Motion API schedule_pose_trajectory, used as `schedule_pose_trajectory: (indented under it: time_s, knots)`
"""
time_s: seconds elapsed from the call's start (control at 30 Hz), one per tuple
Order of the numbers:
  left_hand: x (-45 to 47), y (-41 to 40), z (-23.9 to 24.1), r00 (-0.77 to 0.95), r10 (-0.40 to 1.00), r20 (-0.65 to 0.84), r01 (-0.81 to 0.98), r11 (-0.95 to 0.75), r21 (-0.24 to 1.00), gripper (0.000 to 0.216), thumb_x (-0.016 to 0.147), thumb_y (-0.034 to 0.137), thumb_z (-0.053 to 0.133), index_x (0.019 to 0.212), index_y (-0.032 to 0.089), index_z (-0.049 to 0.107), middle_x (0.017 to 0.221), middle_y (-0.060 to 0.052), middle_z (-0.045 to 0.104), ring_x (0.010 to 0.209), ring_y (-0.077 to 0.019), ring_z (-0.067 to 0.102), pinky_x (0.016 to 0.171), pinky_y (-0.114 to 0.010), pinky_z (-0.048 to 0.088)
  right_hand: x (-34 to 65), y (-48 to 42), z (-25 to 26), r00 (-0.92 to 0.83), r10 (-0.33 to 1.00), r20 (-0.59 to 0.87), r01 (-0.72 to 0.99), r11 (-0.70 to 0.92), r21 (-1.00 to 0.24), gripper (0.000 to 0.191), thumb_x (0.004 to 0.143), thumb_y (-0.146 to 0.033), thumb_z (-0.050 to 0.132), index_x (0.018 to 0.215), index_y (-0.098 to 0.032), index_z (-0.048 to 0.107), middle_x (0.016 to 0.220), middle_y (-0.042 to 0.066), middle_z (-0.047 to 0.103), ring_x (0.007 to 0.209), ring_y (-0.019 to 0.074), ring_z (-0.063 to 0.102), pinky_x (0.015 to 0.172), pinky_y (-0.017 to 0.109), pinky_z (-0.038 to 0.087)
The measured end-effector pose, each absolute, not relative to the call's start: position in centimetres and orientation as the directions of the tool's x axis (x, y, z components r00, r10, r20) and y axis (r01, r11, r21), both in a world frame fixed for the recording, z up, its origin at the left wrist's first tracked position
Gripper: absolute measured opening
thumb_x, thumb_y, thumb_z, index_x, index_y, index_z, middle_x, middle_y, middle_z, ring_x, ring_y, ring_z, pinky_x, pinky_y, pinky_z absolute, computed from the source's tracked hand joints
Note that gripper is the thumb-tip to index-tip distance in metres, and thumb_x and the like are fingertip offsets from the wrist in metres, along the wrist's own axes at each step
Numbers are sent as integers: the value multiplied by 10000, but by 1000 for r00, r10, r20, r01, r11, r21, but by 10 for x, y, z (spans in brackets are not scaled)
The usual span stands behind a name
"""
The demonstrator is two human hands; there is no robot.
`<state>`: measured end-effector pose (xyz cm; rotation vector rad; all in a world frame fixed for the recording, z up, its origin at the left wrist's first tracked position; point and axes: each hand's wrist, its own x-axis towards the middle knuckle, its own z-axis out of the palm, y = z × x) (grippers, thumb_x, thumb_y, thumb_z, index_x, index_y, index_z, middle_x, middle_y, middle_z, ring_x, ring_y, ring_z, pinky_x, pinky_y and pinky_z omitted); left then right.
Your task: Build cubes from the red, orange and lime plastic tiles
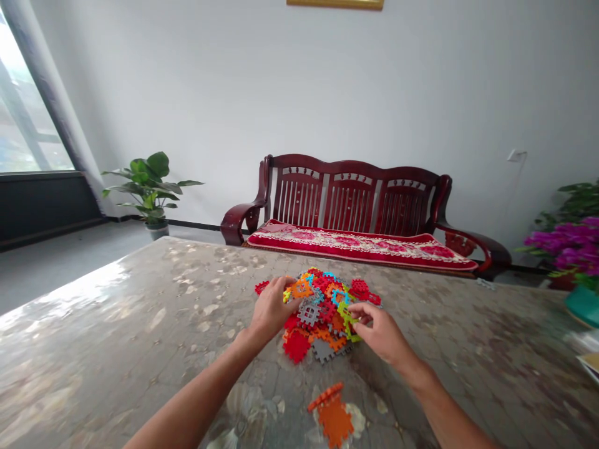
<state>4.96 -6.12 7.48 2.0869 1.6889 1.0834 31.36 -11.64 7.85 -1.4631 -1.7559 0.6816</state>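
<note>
A heap of interlocking plastic building tiles [309, 313] in red, orange, grey, blue and lime green lies on the table. My left hand [270, 307] reaches into the heap's left side, thumb and fingers closed round an orange tile [302, 288]. On the right side, my right hand [380, 329] pinches a lime green tile [345, 317], which still lies against the heap. Closer to me, apart from the heap, is a flat orange tile [335, 421] with another orange tile [326, 397] standing on edge at its far side.
The patterned table [187, 337] spans the foreground. Behind it stands a dark red wooden bench [350, 193] with a red floral cushion [360, 244]. A potted plant [152, 181] is at left; purple flowers [568, 243] and a teal pot [583, 304] are at right.
</note>
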Motion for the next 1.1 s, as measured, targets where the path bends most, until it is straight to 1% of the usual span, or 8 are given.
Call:
schedule_pose_trajectory:
  time_s: [0.1, 0.23, 0.33, 0.47, 0.6, 0.87, 0.97, 1.1]
  knots:
    - [35, -46, 70, 45, 932, 361, 819, -241, 521, 382, 792, 344, 665, 1148, 212, 622, 1168, -69, 677, 1104, -227, 614, 983, -350, 451, 311, -138, 86, -308, 949, 68, 607, 251, -754, 437, 699, -252, 639, 1132, -218, 687, 1108, 57, 692, 990, 212, 621, 925, 353, 473]
    - [16, -35, 61, -26, 952, 306, 892, -117, 438, 519, 865, 457, 567, 1321, 210, 553, 1296, -111, 628, 1213, -270, 553, 1049, -410, 396, 302, -169, 90, -637, 762, -114, 633, 433, -642, 871, 568, -367, 820, 1381, -257, 528, 1427, 85, 507, 1276, 288, 460, 1095, 424, 356]
    - [5, -32, 54, -151, 955, 254, 912, 36, 408, 498, 940, 472, 413, 1347, 218, 544, 1362, -128, 586, 1284, -280, 503, 1086, -451, 350, 291, -179, 82, -727, 666, -169, 621, 531, -577, 944, 587, -411, 819, 1441, -260, 446, 1442, 88, 484, 1287, 291, 427, 1109, 427, 332]
    - [-2, -31, 41, -195, 968, 161, 922, 125, 367, 521, 963, 501, 311, 1386, 265, 502, 1424, -119, 542, 1329, -291, 461, 1107, -516, 300, 279, -185, 73, -691, 708, -147, 672, 553, -493, 684, 674, -360, 770, 1318, -262, 559, 1271, 56, 589, 1168, 251, 486, 1023, 358, 398]
    - [2, -31, 28, -99, 986, 136, 925, 41, 378, 519, 979, 474, 268, 1408, 268, 475, 1434, -101, 542, 1346, -268, 449, 1122, -511, 287, 274, -192, 71, -682, 730, -50, 673, 600, -432, 434, 794, -242, 637, 1228, -260, 619, 1162, 42, 627, 1100, 208, 522, 972, 305, 419]
    - [14, -33, 17, -111, 969, 222, 924, 18, 381, 491, 985, 418, 316, 1354, 196, 552, 1430, -127, 549, 1346, -243, 463, 1129, -425, 310, 273, -185, 40, -566, 782, 261, 714, 623, -320, 510, 804, -82, 473, 1276, -235, 592, 1177, 62, 674, 1071, 203, 610, 968, 324, 492]
    - [13, -34, 17, -105, 965, 242, 926, 5, 378, 481, 991, 393, 307, 1342, 188, 563, 1409, -121, 571, 1317, -228, 493, 1118, -390, 327, 276, -172, 40, -465, 813, 349, 726, 576, -375, 528, 822, -70, 413, 1296, -223, 588, 1161, 69, 702, 1040, 193, 654, 952, 322, 513]
    - [13, -35, 16, -107, 960, 257, 933, 8, 360, 463, 983, 387, 339, 1329, 190, 574, 1397, -120, 583, 1304, -225, 504, 1114, -380, 330, 279, -146, 60, -216, 913, 347, 720, 389, -575, 466, 820, -147, 446, 1231, -236, 646, 1033, 47, 749, 861, 182, 701, 814, 292, 552]
